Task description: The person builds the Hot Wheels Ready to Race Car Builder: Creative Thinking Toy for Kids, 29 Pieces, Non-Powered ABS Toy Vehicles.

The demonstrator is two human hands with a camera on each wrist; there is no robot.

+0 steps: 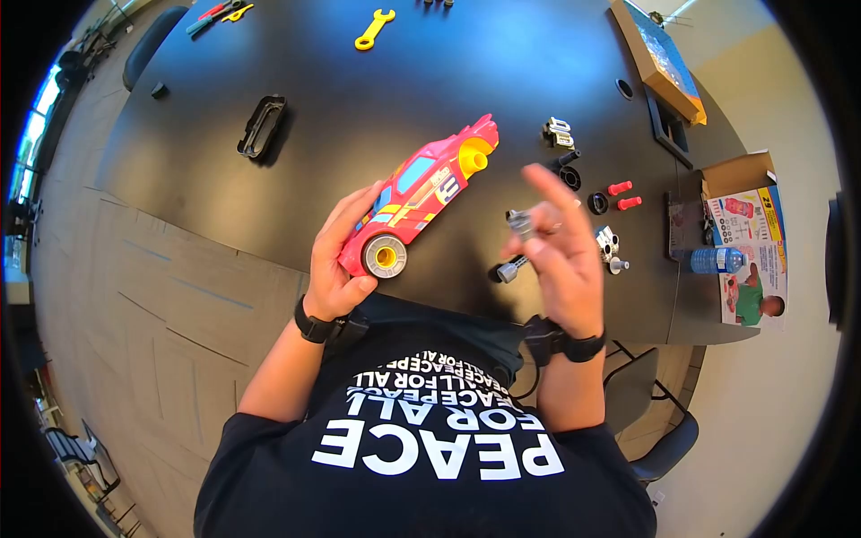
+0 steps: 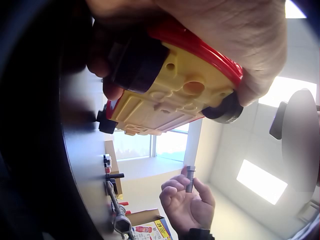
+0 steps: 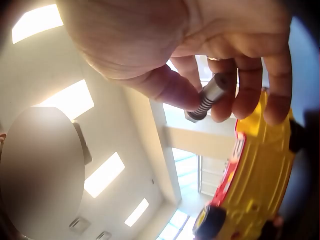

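My left hand point(image 1: 334, 260) grips a red toy race car point(image 1: 420, 190) round its rear end, thumb beside a grey-rimmed wheel point(image 1: 386, 256). The car is tilted, nose up and to the right, and a bare yellow hub point(image 1: 473, 158) shows at its far end. Its yellow underside point(image 2: 165, 102) faces the left wrist camera. To the right of the car, my raised right hand point(image 1: 571, 273) pinches a grey toy bolt point(image 3: 210, 96) between thumb and fingers, index finger extended in the head view. Below that hand, another grey bolt point(image 1: 511, 269) lies on the table.
On the dark table point(image 1: 332, 188) lie a yellow wrench point(image 1: 374, 30), a black oblong frame point(image 1: 262, 127), red pegs point(image 1: 630, 203) and a black ring point(image 1: 598, 203). A printed box point(image 1: 752, 211) and a water bottle point(image 1: 717, 261) are at the right edge.
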